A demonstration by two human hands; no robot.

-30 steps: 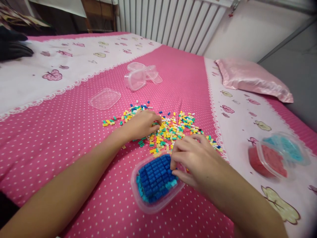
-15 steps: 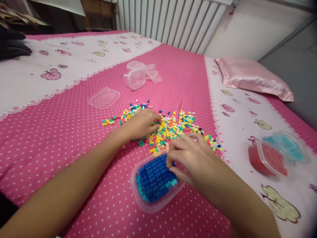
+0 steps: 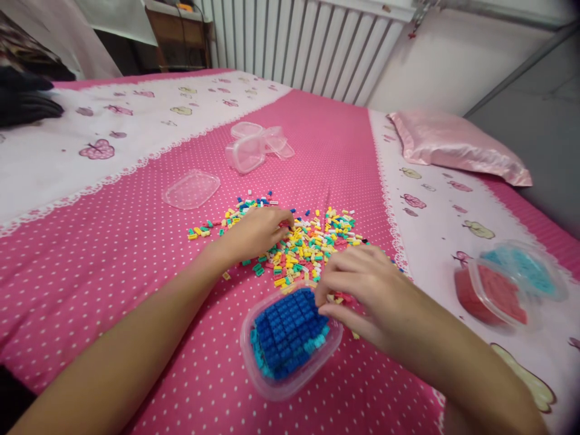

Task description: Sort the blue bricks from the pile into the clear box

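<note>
A clear plastic tub (image 3: 272,389) stands on the pink dotted bedspread. In it, dark blue bricks (image 3: 287,329) sit in neat rows, with lighter turquoise bricks (image 3: 257,350) along the edges. My right hand (image 3: 356,281) hovers at the tub's right rim, thumb and forefinger pinched together; whatever is between the tips is too small to make out. Past the tub spreads a loose pile of small coloured bricks (image 3: 306,248), mostly yellow, green, white and coral. My left hand (image 3: 263,229) rests over the pile's left part, fingers curled down into it, and their tips are partly hidden.
Empty clear tubs (image 3: 249,154) and a flat clear lid (image 3: 193,188) lie beyond the pile. To the right are a tub of red bricks (image 3: 492,293) and a tub of turquoise bricks (image 3: 521,269). A pink pillow (image 3: 457,145) and a black glove-like object (image 3: 29,103) lie farther off.
My right hand has drawn back slightly to the right, off the blue bricks, uncovering their upper right corner. My left hand stays at the pile. The view has tilted up a little.
</note>
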